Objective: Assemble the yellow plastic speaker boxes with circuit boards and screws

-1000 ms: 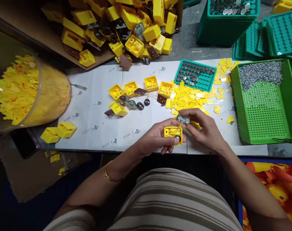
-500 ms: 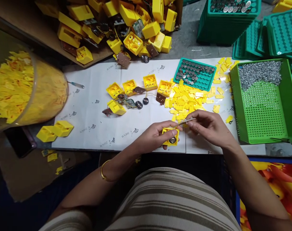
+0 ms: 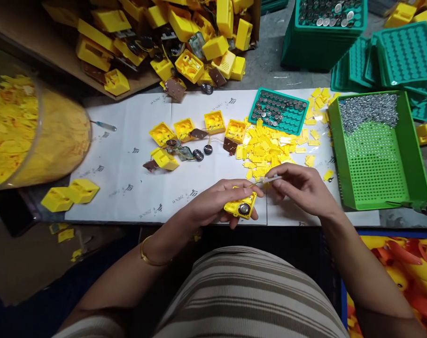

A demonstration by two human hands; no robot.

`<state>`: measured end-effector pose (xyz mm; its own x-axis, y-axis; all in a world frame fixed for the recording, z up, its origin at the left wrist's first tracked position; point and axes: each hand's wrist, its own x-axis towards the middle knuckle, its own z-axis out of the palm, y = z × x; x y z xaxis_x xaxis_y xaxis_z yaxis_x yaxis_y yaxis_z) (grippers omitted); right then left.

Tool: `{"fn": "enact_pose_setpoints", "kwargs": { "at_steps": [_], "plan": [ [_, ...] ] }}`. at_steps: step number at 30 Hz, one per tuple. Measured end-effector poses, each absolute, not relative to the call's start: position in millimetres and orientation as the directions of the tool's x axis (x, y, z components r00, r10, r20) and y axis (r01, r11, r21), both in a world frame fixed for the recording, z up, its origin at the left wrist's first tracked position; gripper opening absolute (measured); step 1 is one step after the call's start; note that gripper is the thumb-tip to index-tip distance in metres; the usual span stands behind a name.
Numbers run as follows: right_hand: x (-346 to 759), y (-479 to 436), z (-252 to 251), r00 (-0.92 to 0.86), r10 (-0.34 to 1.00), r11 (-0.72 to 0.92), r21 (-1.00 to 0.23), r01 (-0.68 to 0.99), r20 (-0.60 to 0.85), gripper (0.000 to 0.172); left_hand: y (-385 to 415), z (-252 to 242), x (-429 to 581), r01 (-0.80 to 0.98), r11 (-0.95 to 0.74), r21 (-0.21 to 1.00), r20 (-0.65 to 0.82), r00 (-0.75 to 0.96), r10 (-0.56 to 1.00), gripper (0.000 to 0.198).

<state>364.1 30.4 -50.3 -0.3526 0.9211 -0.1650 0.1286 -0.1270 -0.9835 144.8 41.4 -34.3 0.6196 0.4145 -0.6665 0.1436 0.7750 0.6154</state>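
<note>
- The left hand [image 3: 213,199] has its grip closed around a yellow case [image 3: 230,209], with the open side of the case turned up toward the camera
- This yellow case is over the near edge of the table [image 3: 116,164], to the right of the middle of that edge, and a round metal part [image 3: 244,209] sits inside it
- The right hand [image 3: 303,188] has its grip pinched on a thin circuit board [image 3: 269,179], which it holds almost edge-on, just beyond the case and a little to its right
- A thin wire [image 3: 257,184] runs from the board toward the case; where it ends inside, I cannot tell
- Beyond the hands, farther from the near edge, there lies a pile of small yellow plates [image 3: 269,145], and the teal tray [image 3: 298,123] with round metal pieces lies just behind it
- To the left of this pile, some open yellow cases [image 3: 214,122] stand in a loose group, with brown boards [image 3: 230,146] and round black parts [image 3: 208,149] among them
- Toward the right end of the table stands a green basket [image 3: 382,164], with many small silvery pieces [image 3: 371,110] gathered at its far side
- Near the left corner of the near edge, two yellow blocks [image 3: 70,195] rest side by side
</note>
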Motion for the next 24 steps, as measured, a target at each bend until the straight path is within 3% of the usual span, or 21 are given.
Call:
{"fn": "enact_pose_setpoints", "kwargs": {
  "at_steps": [2, 5, 8, 10, 14, 18, 24],
  "plan": [
    [365, 30, -49, -0.391, 0.886, -0.275, -0.961, -0.01, -0.25, 0.024, 41, -34, 146, 0.17, 0.744, 0.646, -0.664, 0.607, 0.438, 0.037],
    [363, 31, -50, -0.332, 0.895, -0.349, -0.931, -0.104, -0.298, 0.025, 39, -33, 148, 0.21, 0.713, 0.669, -0.664, 0.6, 0.446, 0.036],
    [362, 35, -55, -0.346, 0.887, -0.367, -0.922, -0.125, -0.306, 0.038, 39, -32, 149, 0.247, 0.693, 0.677, -0.66, 0.62, 0.423, 0.035],
    [364, 38, -58, -0.416, 0.855, -0.369, -0.927, -0.068, -0.31, 0.031, 39, -32, 149, 0.275, 0.671, 0.689, -0.665, 0.61, 0.432, 0.036],
    [367, 37, -59, -0.393, 0.894, -0.211, -0.976, 0.06, -0.217, 0.019, 37, -37, 150, 0.306, 0.617, 0.725, -0.666, 0.541, 0.514, 0.038],
    [361, 27, -52, -0.387, 0.915, -0.052, -0.987, 0.154, -0.109, 0.015, 36, -44, 151, 0.2, 0.64, 0.742, -0.638, 0.504, 0.582, 0.039],
    [353, 15, -41, -0.527, 0.845, 0.312, -0.884, 0.347, 0.091, 0.012, 39, -44, 151, -0.01, 0.761, 0.649, -0.646, 0.522, 0.557, 0.044]
  ]
}}
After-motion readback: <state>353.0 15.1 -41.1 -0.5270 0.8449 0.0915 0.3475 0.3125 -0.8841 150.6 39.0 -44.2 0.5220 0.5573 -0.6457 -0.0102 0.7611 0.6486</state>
